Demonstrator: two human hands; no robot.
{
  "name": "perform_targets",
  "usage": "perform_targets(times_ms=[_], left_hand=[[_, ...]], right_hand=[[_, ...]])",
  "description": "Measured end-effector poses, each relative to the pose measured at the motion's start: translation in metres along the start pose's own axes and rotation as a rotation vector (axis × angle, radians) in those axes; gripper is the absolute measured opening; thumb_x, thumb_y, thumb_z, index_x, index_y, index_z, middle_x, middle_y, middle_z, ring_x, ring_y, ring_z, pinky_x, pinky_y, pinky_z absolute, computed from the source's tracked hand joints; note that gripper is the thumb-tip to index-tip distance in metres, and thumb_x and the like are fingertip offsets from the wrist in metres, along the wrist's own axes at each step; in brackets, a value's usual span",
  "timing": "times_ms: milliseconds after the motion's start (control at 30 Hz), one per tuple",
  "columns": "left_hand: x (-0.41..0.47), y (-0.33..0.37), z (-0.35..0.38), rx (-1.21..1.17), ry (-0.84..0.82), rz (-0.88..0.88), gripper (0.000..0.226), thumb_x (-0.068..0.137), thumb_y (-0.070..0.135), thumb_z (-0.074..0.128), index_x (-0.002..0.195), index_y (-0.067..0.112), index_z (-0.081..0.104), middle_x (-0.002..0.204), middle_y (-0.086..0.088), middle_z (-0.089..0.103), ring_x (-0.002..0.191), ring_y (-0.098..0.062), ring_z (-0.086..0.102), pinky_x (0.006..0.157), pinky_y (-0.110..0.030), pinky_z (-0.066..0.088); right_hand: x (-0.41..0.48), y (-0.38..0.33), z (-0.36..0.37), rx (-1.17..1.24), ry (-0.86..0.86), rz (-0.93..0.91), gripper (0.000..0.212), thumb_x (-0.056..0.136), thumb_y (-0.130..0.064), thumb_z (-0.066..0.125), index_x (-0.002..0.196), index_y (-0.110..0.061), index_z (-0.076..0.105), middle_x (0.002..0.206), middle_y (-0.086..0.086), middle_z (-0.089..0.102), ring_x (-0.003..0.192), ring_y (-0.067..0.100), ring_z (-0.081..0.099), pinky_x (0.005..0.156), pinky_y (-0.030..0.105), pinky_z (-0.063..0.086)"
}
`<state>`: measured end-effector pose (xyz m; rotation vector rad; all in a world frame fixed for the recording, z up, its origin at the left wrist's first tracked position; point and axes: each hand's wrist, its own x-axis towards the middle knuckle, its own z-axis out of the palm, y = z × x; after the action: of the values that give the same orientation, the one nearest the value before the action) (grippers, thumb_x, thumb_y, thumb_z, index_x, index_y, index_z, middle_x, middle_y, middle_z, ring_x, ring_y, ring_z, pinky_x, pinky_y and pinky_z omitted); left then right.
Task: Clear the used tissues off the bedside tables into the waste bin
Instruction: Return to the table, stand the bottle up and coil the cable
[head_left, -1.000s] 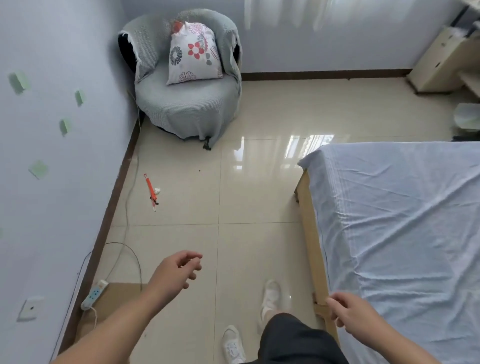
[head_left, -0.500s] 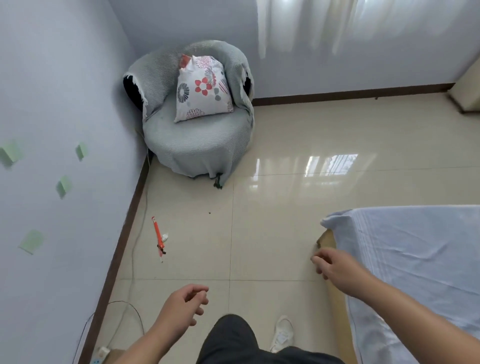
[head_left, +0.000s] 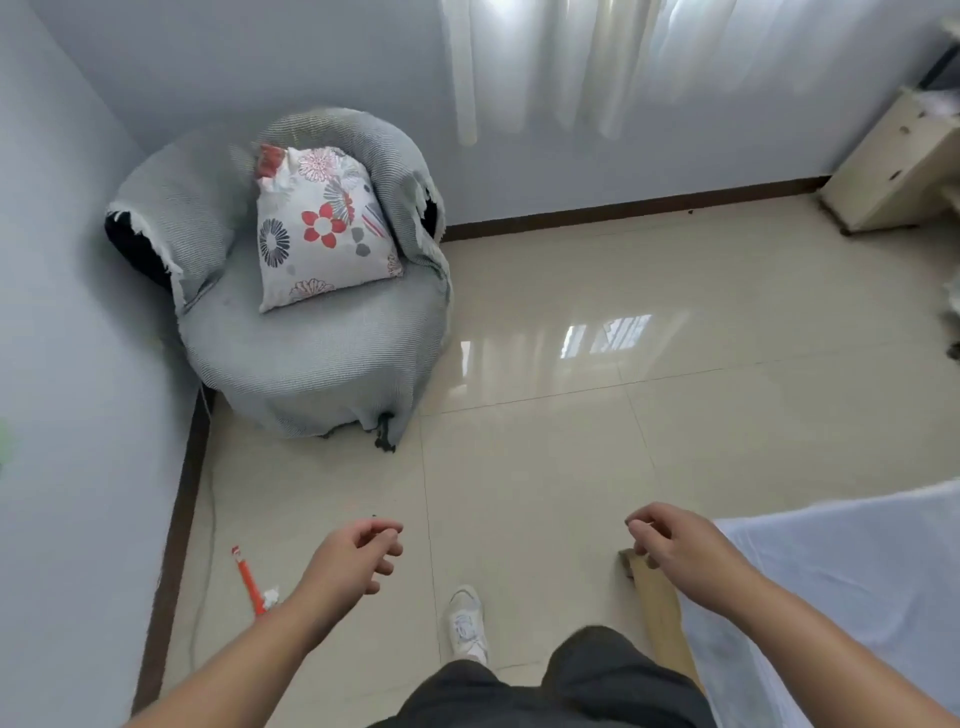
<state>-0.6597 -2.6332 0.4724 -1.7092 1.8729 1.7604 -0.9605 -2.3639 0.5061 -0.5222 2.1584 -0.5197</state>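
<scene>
No tissue, bedside table or waste bin shows clearly in this view. My left hand (head_left: 358, 558) hangs over the tiled floor with its fingers loosely curled and nothing in it. My right hand (head_left: 670, 538) hovers above the wooden corner of the bed (head_left: 852, 582), fingers loosely curled, also holding nothing. A cream cabinet (head_left: 893, 171) stands at the far right by the wall; something white lies on its top, too cut off to identify.
A round grey armchair (head_left: 311, 338) with a floral cushion (head_left: 322, 228) fills the left corner. An orange tool (head_left: 249, 577) lies on the floor near the left wall, beside a cable. My white shoe (head_left: 467, 618) is on the tiles ahead of me.
I have walked forward past the bed corner; the armchair and the orange tool are closer. The view has swung right and the cream cabinet has come into sight. Both hands stay empty.
</scene>
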Motion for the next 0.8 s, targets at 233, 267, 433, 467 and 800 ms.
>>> perform_targets(times_ms=[233, 267, 433, 467, 800], left_hand=[[0.117, 0.197, 0.029, 0.180, -0.130, 0.224, 0.017, 0.105, 0.027, 0.064, 0.104, 0.032, 0.080, 0.093, 0.009, 0.082, 0.078, -0.012, 0.073, 0.069, -0.033, 0.059], [0.132, 0.220, 0.042, 0.192, -0.143, 0.243, 0.017, 0.105, 0.027, 0.064, 0.104, 0.032, 0.080, 0.093, 0.010, 0.082, 0.078, -0.011, 0.073, 0.069, -0.034, 0.060], [0.189, 0.306, 0.115, 0.268, -0.215, 0.278, 0.017, 0.105, 0.020, 0.063, 0.105, 0.027, 0.079, 0.091, 0.002, 0.082, 0.075, -0.012, 0.071, 0.066, -0.032, 0.057], [0.197, 0.318, 0.129, 0.287, -0.230, 0.258, 0.017, 0.106, 0.018, 0.062, 0.107, 0.025, 0.078, 0.093, 0.000, 0.081, 0.076, -0.014, 0.070, 0.066, -0.032, 0.055], [0.277, 0.430, 0.211, 0.391, -0.324, 0.104, 0.017, 0.106, 0.011, 0.060, 0.110, 0.014, 0.077, 0.101, -0.011, 0.078, 0.074, -0.019, 0.064, 0.060, -0.029, 0.048]], right_hand=[[0.046, 0.037, -0.039, 0.165, 0.095, 0.186, 0.024, 0.102, -0.034, 0.053, 0.082, -0.031, 0.068, 0.101, -0.019, 0.075, 0.070, 0.011, 0.069, 0.074, 0.035, 0.058], [0.056, 0.046, -0.045, 0.179, 0.095, 0.215, 0.026, 0.101, -0.033, 0.052, 0.081, -0.030, 0.067, 0.100, -0.023, 0.073, 0.068, 0.013, 0.068, 0.071, 0.035, 0.056], [0.121, 0.069, -0.096, 0.250, 0.087, 0.318, 0.022, 0.101, -0.032, 0.053, 0.087, -0.030, 0.070, 0.085, -0.007, 0.076, 0.079, 0.018, 0.071, 0.070, 0.030, 0.053], [0.136, 0.069, -0.112, 0.257, 0.078, 0.325, 0.020, 0.102, -0.031, 0.053, 0.090, -0.029, 0.070, 0.085, -0.006, 0.076, 0.081, 0.016, 0.071, 0.073, 0.031, 0.054], [0.279, 0.014, -0.325, 0.627, 0.315, 0.163, 0.018, 0.103, -0.027, 0.060, 0.097, -0.016, 0.074, 0.077, -0.003, 0.076, 0.062, 0.008, 0.068, 0.059, 0.029, 0.053]])
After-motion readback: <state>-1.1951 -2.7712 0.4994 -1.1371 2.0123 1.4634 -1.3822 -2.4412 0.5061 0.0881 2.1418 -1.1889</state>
